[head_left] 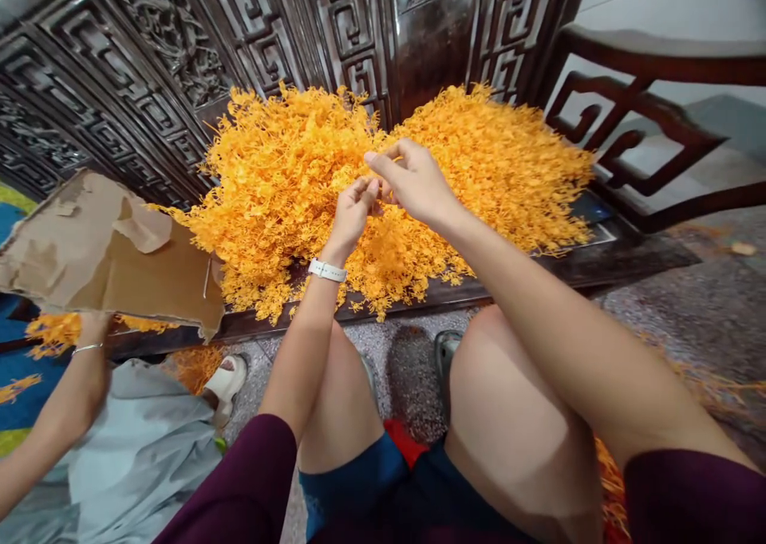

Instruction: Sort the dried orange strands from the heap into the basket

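My left hand, with a white band on its wrist, is pinched over a large heap of small, branching orange plastic pieces. A slightly blurred orange plastic sprig hangs just below its fingertips and seems to be in the pinch. Close beside it on the right is my right hand, its fingers bent and thumb brought in near the left fingertips. What its fingers hold, if anything, is hidden. The heap spreads behind both hands and to the right.
The heap lies on a dark wooden bench with a carved back and armrest. At left, a torn cardboard piece partly covers another person's hand and arm. Orange bits litter the speckled floor.
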`<state>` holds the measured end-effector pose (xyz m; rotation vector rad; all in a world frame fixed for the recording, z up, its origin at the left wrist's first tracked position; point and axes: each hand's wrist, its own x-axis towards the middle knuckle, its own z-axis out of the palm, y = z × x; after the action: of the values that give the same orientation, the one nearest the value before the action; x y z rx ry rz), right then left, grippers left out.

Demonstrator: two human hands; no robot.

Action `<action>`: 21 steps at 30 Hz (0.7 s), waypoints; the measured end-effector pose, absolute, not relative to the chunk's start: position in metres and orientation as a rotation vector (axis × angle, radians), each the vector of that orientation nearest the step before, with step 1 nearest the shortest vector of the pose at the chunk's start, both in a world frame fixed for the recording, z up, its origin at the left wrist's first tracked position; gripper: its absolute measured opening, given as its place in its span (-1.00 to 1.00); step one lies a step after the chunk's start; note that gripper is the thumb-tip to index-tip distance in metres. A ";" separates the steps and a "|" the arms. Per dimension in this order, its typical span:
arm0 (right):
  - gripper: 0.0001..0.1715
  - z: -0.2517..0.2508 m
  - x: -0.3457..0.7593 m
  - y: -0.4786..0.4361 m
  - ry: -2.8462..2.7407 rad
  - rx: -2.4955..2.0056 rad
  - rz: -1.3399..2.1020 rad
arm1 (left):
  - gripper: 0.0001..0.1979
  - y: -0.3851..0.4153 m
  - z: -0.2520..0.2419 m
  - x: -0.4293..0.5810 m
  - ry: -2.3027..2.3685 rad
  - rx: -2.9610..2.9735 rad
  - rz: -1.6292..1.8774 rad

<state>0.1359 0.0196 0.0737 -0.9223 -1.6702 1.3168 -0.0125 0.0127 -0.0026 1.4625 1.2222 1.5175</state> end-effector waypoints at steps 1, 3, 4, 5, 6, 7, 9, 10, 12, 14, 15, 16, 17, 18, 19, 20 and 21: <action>-0.64 0.073 0.137 0.021 -1.679 -0.932 1.264 | -0.74 0.013 -0.006 -0.011 1.241 1.539 1.527; -0.68 0.070 0.139 0.024 -1.697 -0.956 1.141 | -0.74 0.013 -0.010 -0.010 1.283 1.656 1.545; -0.70 0.069 0.140 0.025 -1.718 -0.970 1.112 | -0.74 0.012 -0.010 -0.009 1.306 1.687 1.549; -0.71 0.067 0.142 0.026 -1.742 -0.985 1.097 | -0.76 0.012 -0.010 -0.009 1.331 1.701 1.553; -0.71 0.066 0.142 0.027 -1.767 -0.998 1.086 | -0.77 0.011 -0.009 -0.009 1.358 1.708 1.561; -0.70 0.064 0.143 0.028 -1.791 -1.010 1.074 | -0.80 0.010 -0.008 -0.008 1.388 1.716 1.576; -0.66 0.061 0.143 0.029 -1.834 -1.028 1.039 | -0.88 0.008 -0.006 -0.008 1.462 1.746 1.629; -0.64 0.059 0.142 0.030 -1.852 -1.032 1.034 | -0.91 0.007 -0.005 -0.008 1.504 1.769 1.652; -0.58 0.058 0.141 0.029 -1.870 -1.014 1.106 | -0.86 0.005 -0.004 -0.010 1.572 1.822 1.680; -0.56 0.064 0.140 0.021 -1.871 -0.929 1.304 | -0.81 0.007 -0.006 -0.014 1.586 1.872 1.681; -0.57 0.070 0.141 0.013 -1.885 -0.850 1.429 | -0.81 0.009 -0.007 -0.018 1.572 1.873 1.679; -0.59 0.078 0.142 0.002 -1.930 -0.747 1.565 | -0.81 0.012 -0.009 -0.024 1.556 1.839 1.689; -0.63 0.088 0.144 -0.011 -2.014 -0.622 1.707 | -0.81 0.015 -0.010 -0.030 1.550 1.769 1.713; -0.68 0.098 0.146 -0.026 -2.134 -0.477 1.849 | -0.82 0.019 -0.012 -0.037 1.552 1.676 1.742; -0.72 0.107 0.148 -0.042 -2.281 -0.314 1.996 | -0.83 0.023 -0.014 -0.045 1.556 1.581 1.772; -0.70 0.115 0.150 -0.055 -2.410 -0.147 2.124 | -0.83 0.026 -0.016 -0.052 1.558 1.505 1.796; -0.64 0.121 0.151 -0.065 -2.481 -0.011 2.219 | -0.81 0.028 -0.017 -0.059 1.555 1.461 1.811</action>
<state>0.1506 -0.0651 0.1208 -0.0108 -2.4813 2.2193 -0.0593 0.0281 -0.0173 1.4613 1.5551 1.8114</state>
